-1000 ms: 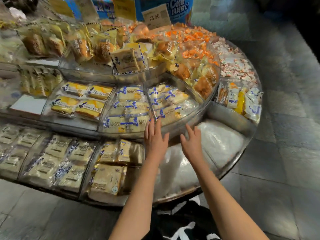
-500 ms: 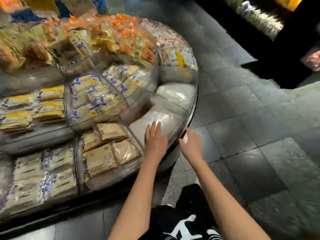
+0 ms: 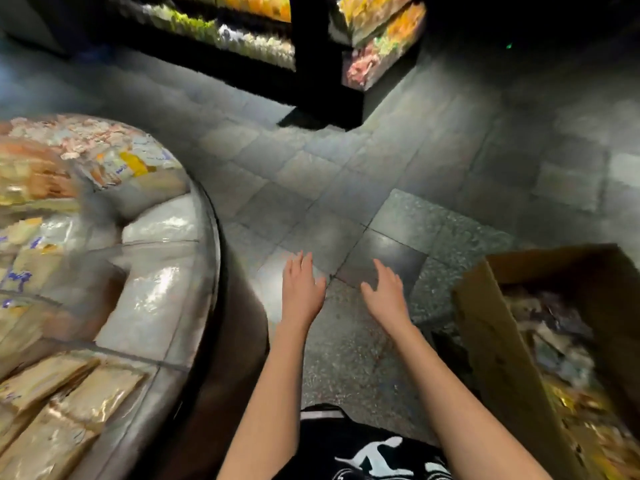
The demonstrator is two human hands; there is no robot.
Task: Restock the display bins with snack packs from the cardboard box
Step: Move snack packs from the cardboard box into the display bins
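Several bins (image 3: 156, 299) are set in a round stand (image 3: 211, 271) at the far left, divided by clear walls, and all of it is smeared by motion blur. Tan and yellow packs (image 3: 72, 389) are seen lying flat in the nearest bin at lower left. More packs with blue print are heaped in the bins behind, though no wording can be read. A crinkled white lining (image 3: 159, 223) is shown in two bins along the outer rim. Grey tiled floor (image 3: 311, 188) is spread out to the right of the stand, and lit shelves (image 3: 242, 39) of goods are seen beyond it at the top, too blurred to be told apart. The left hand (image 3: 301, 292) is held out over the floor, palm down, fingers straight and slightly spread, with nothing grasped; it is near the stand's rim but apart from it. The right hand (image 3: 384, 296) is held just beside it in the same way, fingers loose, nothing gripped, and apart from the box. A dark garment (image 3: 374, 455) with white print is seen between the forearms at the bottom edge. An open cardboard box (image 3: 491, 341) is stood on the floor at the far right. Snack packs (image 3: 561, 358) are piled inside it, blurred, in dark, silver and gold tones.
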